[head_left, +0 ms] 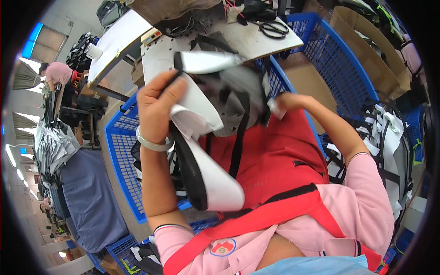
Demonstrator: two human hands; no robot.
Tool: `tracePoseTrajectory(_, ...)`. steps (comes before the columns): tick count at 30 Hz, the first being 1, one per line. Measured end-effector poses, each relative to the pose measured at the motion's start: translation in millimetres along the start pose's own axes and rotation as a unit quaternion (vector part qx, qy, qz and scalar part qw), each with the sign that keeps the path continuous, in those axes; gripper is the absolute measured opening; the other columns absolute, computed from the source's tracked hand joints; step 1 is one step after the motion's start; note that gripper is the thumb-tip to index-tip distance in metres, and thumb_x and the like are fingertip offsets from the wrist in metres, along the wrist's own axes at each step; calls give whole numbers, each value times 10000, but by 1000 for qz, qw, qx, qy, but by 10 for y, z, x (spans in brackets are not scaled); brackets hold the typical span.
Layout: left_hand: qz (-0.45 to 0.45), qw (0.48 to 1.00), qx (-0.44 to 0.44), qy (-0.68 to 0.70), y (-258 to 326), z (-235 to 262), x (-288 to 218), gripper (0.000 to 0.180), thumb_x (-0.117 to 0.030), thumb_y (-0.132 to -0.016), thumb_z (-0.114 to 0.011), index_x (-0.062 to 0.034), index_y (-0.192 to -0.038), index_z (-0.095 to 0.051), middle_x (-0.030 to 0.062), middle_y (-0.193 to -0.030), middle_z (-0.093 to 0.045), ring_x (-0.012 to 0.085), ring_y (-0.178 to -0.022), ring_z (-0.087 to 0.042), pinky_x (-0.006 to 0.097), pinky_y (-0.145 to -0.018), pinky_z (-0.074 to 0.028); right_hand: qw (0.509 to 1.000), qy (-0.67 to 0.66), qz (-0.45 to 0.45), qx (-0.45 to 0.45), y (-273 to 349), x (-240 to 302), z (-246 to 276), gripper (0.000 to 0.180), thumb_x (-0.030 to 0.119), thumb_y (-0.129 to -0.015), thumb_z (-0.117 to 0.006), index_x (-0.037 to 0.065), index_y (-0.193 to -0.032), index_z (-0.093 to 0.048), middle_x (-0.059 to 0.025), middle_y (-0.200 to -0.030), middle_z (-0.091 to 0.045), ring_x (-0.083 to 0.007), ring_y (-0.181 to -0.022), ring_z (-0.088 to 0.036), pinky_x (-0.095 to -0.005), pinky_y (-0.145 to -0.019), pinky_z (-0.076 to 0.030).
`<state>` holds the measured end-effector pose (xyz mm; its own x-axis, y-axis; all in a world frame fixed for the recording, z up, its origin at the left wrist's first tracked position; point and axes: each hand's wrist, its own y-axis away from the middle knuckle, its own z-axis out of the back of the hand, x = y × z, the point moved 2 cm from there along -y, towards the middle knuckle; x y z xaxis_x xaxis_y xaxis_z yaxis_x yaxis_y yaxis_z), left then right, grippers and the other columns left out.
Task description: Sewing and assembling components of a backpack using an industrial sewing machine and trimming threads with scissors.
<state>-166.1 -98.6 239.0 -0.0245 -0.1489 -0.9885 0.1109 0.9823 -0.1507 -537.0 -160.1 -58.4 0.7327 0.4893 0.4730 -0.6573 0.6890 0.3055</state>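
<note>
My left hand (162, 98) is closed on a black-and-white fabric strap (220, 185), thumb on top. The strap's wide end hangs in front of my red apron (270, 165), and another white flap with a black end (206, 62) juts out above the hand. My right hand (288, 104) is blurred by motion; its fingers are closed around a small whitish bit whose kind I cannot make out. Between both hands, a grey fabric piece (243, 94) with black webbing (240, 142) hangs over the table edge, partly smeared.
Ahead stands a white worktable (275, 43) with black scissors (273, 30) and a machine (176, 13) on it. Blue plastic crates (121, 156) flank me; the right one (339, 59) adjoins a cardboard box (371, 50). Strap pieces (389, 137) pile up at right. Another person (59, 73) works far left.
</note>
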Motion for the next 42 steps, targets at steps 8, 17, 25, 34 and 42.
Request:
tracePoseTrajectory(8, 47, 941, 278, -185, 100, -515, 127, 213, -101, -842, -665, 61, -980, -662, 75, -836, -674, 97, -766, -597, 244, -704, -486, 898, -152, 305, -278, 261, 2243, 1806, 319, 236, -900, -621, 89, -1184, -615, -130, -1201, -580, -298, -1245, -462, -388, -1023, -383)
tracePoseTrajectory(17, 82, 967, 203, -128, -240, -421, 137, 227, -81, -845, -677, 50, -1032, -676, 28, -879, -679, 79, -795, -583, 230, -731, -478, 947, -96, 273, -140, 0, 2097, 2148, 461, 466, -742, -752, 57, -929, -651, -79, -990, -628, -271, -1153, -494, -395, -958, -390)
tracePoseTrajectory(25, 112, 989, 95, -7, -1078, -270, 522, 236, -92, -836, -705, 27, -1039, -679, 34, -885, -672, 87, -777, -596, 216, -714, -467, 961, -168, 106, -192, -295, 1784, 2491, 344, 337, -868, -656, 1, -941, -645, -70, -669, -541, -125, -646, -490, -302, -597, -412)
tracePoseTrajectory(34, 138, 988, 69, -20, -1624, -242, 930, 277, -139, -855, -694, 17, -1081, -658, 36, -858, -671, 96, -713, -614, 209, -653, -472, 967, -189, 15, -168, -737, 1403, 2569, 459, 423, -793, -679, 47, -1056, -682, -105, -829, -659, -197, -775, -593, -332, -709, -469)
tracePoseTrajectory(42, 152, 987, 49, -6, -1772, -194, 1049, 289, -123, -823, -717, 33, -1061, -664, 50, -875, -674, 110, -736, -607, 218, -672, -466, 958, -226, 20, -174, -945, 1249, 2555, 511, 431, -792, -686, 32, -1110, -672, -140, -974, -675, -223, -891, -631, -339, -805, -491)
